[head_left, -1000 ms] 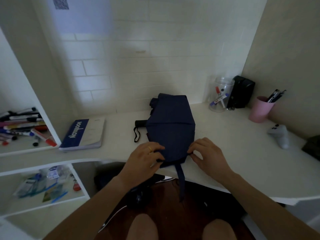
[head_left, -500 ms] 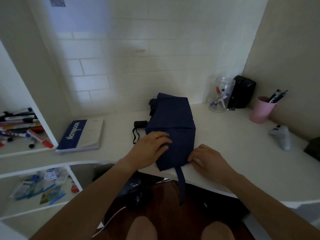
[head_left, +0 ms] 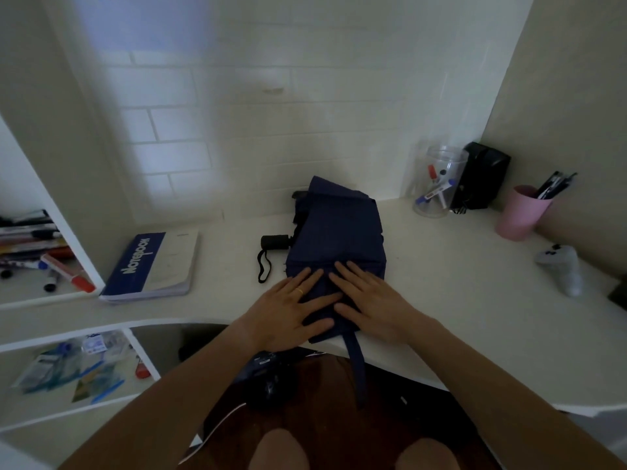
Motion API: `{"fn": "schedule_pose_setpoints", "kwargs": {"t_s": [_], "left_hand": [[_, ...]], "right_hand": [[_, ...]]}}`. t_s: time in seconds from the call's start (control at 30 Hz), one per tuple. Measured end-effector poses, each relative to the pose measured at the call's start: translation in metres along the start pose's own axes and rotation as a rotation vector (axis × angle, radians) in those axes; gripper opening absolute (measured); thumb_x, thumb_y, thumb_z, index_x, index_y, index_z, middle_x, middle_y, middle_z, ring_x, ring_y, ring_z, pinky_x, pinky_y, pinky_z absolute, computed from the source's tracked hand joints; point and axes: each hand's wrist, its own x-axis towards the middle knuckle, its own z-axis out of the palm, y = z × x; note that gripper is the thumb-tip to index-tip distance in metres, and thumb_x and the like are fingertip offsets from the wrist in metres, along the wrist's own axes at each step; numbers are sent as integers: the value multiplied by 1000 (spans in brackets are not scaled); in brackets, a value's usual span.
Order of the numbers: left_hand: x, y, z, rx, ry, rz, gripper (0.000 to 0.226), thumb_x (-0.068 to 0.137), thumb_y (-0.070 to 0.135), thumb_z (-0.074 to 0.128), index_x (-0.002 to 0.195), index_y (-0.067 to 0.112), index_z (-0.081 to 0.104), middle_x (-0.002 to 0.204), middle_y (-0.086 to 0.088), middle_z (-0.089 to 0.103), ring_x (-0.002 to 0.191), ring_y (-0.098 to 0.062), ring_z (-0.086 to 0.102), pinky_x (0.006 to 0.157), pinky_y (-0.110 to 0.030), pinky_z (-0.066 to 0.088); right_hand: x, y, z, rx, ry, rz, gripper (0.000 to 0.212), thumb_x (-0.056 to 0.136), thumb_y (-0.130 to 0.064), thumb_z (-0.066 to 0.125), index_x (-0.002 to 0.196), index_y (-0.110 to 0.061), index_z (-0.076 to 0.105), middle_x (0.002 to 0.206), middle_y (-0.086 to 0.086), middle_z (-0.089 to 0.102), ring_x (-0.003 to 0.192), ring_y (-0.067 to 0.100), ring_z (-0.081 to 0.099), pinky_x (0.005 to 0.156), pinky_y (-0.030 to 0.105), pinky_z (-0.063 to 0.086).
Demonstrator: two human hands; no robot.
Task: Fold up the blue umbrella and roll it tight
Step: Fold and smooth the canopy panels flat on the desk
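Observation:
The dark blue umbrella [head_left: 339, 232] lies collapsed on the white desk [head_left: 458, 300], its cloth folded into a flat panel that runs away from me. Its black handle [head_left: 275, 241] with a wrist loop sticks out on the left. A blue closing strap [head_left: 356, 364] hangs over the desk's front edge. My left hand [head_left: 288, 308] lies flat, fingers spread, on the near left part of the cloth. My right hand [head_left: 369, 301] lies flat beside it on the near right part. Both palms press down; neither grips anything.
A blue and white notebook [head_left: 152, 266] lies left of the umbrella. At the back right stand a clear jar [head_left: 437, 184] of markers, a black box [head_left: 481, 179] and a pink pen cup [head_left: 520, 212]. A grey controller [head_left: 561, 269] lies at the right. Shelves with markers are on the left.
Both hands left the near corners of the cloth and moved inward onto the panel. They now lie flat side by side on it.

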Motion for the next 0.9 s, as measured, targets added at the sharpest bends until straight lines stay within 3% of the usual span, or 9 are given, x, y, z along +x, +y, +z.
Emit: {"fn": "schedule_pose_setpoints", "kwargs": {"t_s": [0.07,0.2,0.53,0.63,0.7,0.77,0.83,0.9], "left_hand": [[-3,-1,4,-16,8,-40,72,92,81,10,155,50,-7,168,4,-14,155,-14,-13,127,-38,-1],[-3,-3,9,-4,35,-104,104,81,91,0,161,24,-2,169,5,-8,155,-11,-8,127,-38,2],[-9,-11,10,-2,35,-138,113,77,97,11,161,23,-3,169,9,-7,154,-7,-9,127,-43,4],[-14,-15,9,-9,29,-136,115,77,97,15,161,22,-4,168,10,-9,154,-6,-10,127,-42,3],[-14,-15,8,-16,15,-132,115,76,97,14,161,22,-6,168,10,-11,154,-6,-12,127,-42,1],[-13,-15,6,-23,2,-129,115,76,97,15,161,22,-7,168,10,-12,153,-6,-13,127,-42,0],[-13,-14,5,-13,-6,-130,116,76,98,14,161,22,-8,168,10,-13,153,-5,-14,127,-41,-1],[-14,-13,4,-15,-18,-134,116,75,98,14,160,22,-9,168,11,-14,153,-5,-15,127,-41,-1]], "right_hand": [[-3,6,2,-2,-74,10,70,99,-64,20,158,-33,-2,164,-15,-12,149,3,-16,125,34,-1],[-6,14,1,-26,-129,21,77,92,-76,13,155,-39,-10,163,-18,-16,148,-1,-17,124,32,-5],[-38,37,-18,-54,-138,84,94,81,-90,14,155,-39,-12,162,-20,-16,148,-4,-13,125,31,1],[-41,32,-28,-12,-155,123,96,80,-89,23,157,-38,-2,163,-21,-6,151,0,-1,125,31,4],[-36,25,-43,137,-25,215,86,84,-79,43,155,-35,24,159,-16,27,147,10,28,120,31,21],[-23,22,-60,354,370,305,62,86,-62,61,138,-29,53,133,-8,59,119,13,57,105,34,44],[-4,23,-79,524,658,387,45,83,-45,74,121,-25,63,107,-5,67,94,8,63,88,34,54],[15,25,-94,710,609,443,51,77,-35,81,123,-28,59,99,-4,67,88,10,65,81,31,55]]}}
